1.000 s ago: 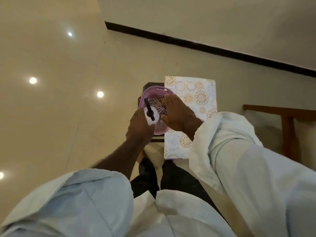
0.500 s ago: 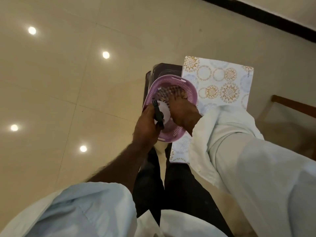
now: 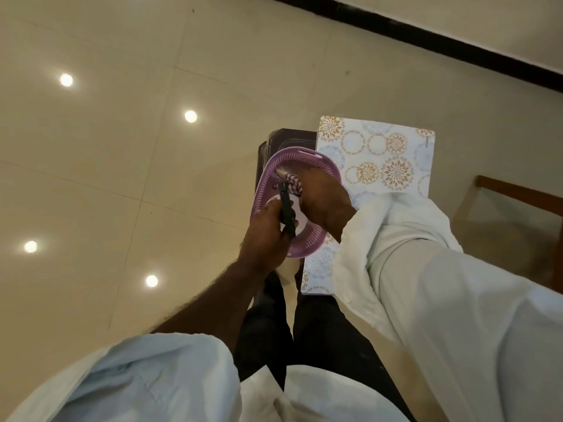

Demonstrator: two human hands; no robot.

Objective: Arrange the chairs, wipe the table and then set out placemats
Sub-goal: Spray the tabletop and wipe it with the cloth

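Note:
A purple plastic basket (image 3: 293,153) stands on a dark stool (image 3: 291,137). My left hand (image 3: 265,231) grips a white spray bottle with a black trigger (image 3: 287,210) at the basket's near side. My right hand (image 3: 323,198) reaches into the basket, its fingers curled over a checked cloth (image 3: 292,180) that peeks out beside them. A stack of patterned placemats (image 3: 382,153) with gold and blue circles lies right of the basket, partly under my right sleeve.
A wooden chair frame (image 3: 518,196) stands at the right edge. Glossy beige floor tiles with ceiling-light reflections spread to the left. A dark skirting line runs along the wall at the top right. My legs are below the stool.
My head has come closer over the basket. My left hand has tilted the spray bottle up, and my right hand has pushed deeper onto the cloth.

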